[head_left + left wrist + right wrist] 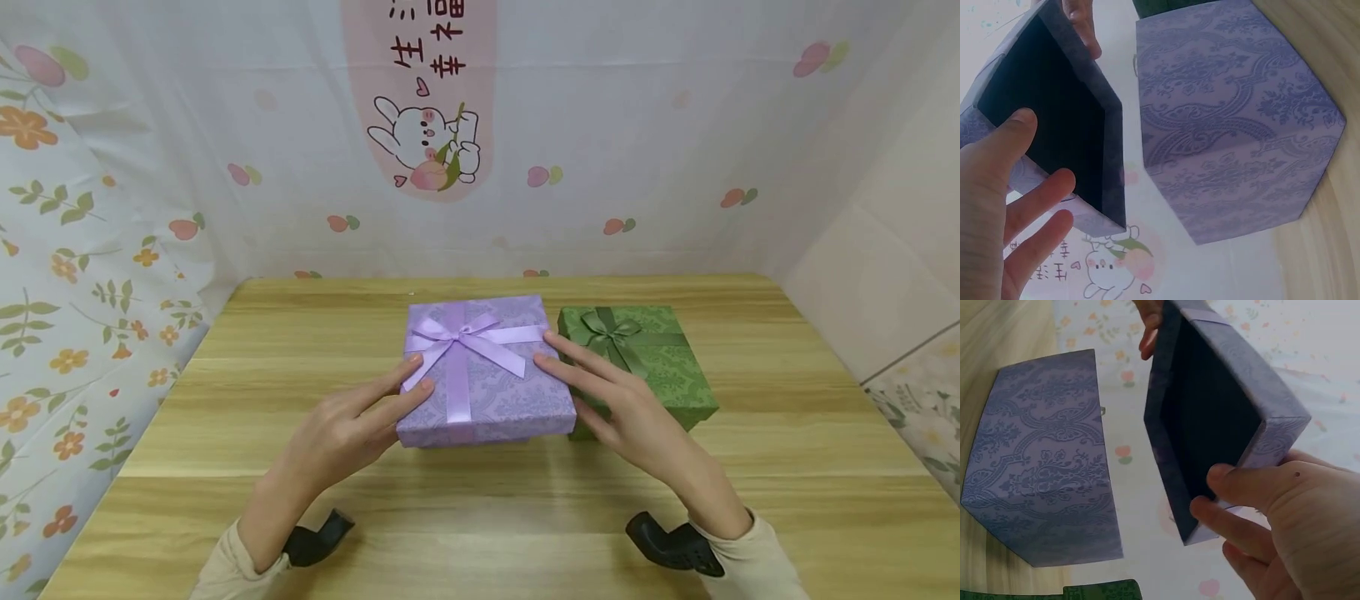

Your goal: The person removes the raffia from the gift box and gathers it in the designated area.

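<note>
Lilac damask patterning covered the gift-box lid (506, 404), which we held, hollow side down, above its matching base (1229, 125), about midway between the desk (480, 533)'s left and right edges. Our left hand (352, 429) and right hand (630, 408) pinched the lid's opposite sides; an even, level grip seemed best, sparing the satiny bow (459, 336). Beside stood a green gift box (667, 375).

lilac damask lid (517, 396), dark inside, plain lilac bow (459, 336), between left hand (352, 429) and right hand (626, 404); lilac damask box (1047, 437) below them; green patterned box (671, 375) beside the right.
</note>
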### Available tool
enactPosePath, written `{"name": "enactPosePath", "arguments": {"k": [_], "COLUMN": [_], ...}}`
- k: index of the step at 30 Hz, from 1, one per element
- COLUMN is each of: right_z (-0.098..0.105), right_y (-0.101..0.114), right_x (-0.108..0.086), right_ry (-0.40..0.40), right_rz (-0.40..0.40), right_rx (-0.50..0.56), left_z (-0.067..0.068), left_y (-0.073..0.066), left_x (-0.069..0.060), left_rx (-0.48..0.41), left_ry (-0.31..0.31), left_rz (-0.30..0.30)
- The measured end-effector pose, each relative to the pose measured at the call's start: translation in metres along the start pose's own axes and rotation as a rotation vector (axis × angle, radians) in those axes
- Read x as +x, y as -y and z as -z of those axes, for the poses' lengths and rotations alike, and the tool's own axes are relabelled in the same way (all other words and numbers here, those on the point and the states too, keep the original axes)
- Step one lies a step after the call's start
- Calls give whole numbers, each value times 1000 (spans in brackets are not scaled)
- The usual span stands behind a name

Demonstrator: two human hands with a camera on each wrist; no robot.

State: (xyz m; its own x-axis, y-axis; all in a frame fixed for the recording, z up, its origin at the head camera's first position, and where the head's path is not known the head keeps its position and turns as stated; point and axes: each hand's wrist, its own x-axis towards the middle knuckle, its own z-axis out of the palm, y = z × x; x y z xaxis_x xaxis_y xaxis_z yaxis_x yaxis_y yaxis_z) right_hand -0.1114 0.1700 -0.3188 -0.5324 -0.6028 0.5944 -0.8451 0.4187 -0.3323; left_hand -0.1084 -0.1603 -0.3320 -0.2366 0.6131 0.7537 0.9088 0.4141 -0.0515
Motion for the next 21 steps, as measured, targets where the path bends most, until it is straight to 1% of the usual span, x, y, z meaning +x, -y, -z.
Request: {"name": "enactPosePath", "arguments": {"k": [2,4,7,10,13,15,17,19,21], "right_z": [-1,-1,-2,-2,-3,-2,0,1,3], "right_y": [-1,-1,-2,-2,-4,-5,-6,-7,-8], "right_x": [-1,-1,-2,-3,-3,-3,-2,-1,-1], "right_ry": [-12,-6,20,41,27,1,-35,-63,-73], "right_rz": [24,26,12,-11,-24,-28,-23,-22,-39], "right_rx": [-15,-25,-36,-26,-12,8,39,108,214], "left_z": [0,-1,-1,-2,-3,-4,-5,-6,-7], "left_y": [1,1,3,5,6,7,8,10,11], "left_x": [1,2,2,1,0,0,1,3,6], "left_rx": [25,45,65,103,130,137,145,163,174], "left_ry": [-19,-33,-53,-106,-156,-180,-201,-218,-228], "left_rz": [-2,15,69,129,161,149,104,48,5]}}
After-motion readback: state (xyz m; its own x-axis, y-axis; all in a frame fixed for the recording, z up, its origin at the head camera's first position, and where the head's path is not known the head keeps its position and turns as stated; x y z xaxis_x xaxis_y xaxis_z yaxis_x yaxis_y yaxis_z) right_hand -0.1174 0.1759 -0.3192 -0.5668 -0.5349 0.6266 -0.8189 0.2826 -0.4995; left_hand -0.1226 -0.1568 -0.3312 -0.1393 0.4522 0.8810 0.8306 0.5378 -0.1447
